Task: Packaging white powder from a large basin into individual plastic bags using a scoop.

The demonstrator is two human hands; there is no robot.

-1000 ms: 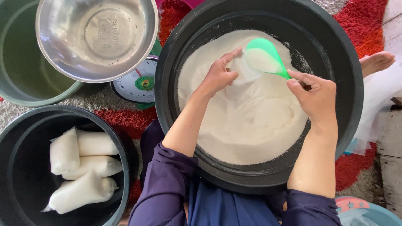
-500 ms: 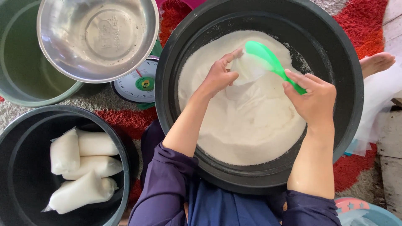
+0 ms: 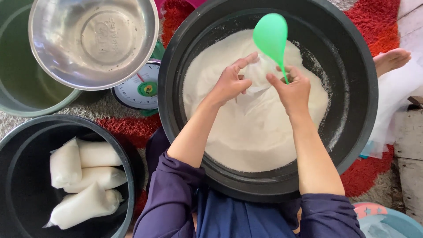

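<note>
**Both hands on clear bag over big tub of white powder**

While both hands meet above the middle of the large black tub (image 3: 352,88), the left hand (image 3: 229,83) has its grip pinched on the mouth of a thin clear plastic bag (image 3: 257,77), fingers curled at the rim. Right hand (image 3: 293,90) is closed around the handle of a green scoop (image 3: 270,36); scoop bowl stands upright, above the bag, toward the tub's far side. Whether the right hand also pinches the bag, cannot tell. Bag hangs just over the white powder (image 3: 255,136) that fills the tub. Left of the tub: a dial scale (image 3: 141,90), just beside its wall, partly under a steel bowl (image 3: 92,42). Further left, a green bucket (image 3: 17,83). Near-left of the tub, a smaller black tub (image 3: 123,163) holds filled white bags (image 3: 83,180), lying stacked. Right of the tub, a bare foot (image 3: 391,59) on a red rug (image 3: 374,22).
</note>
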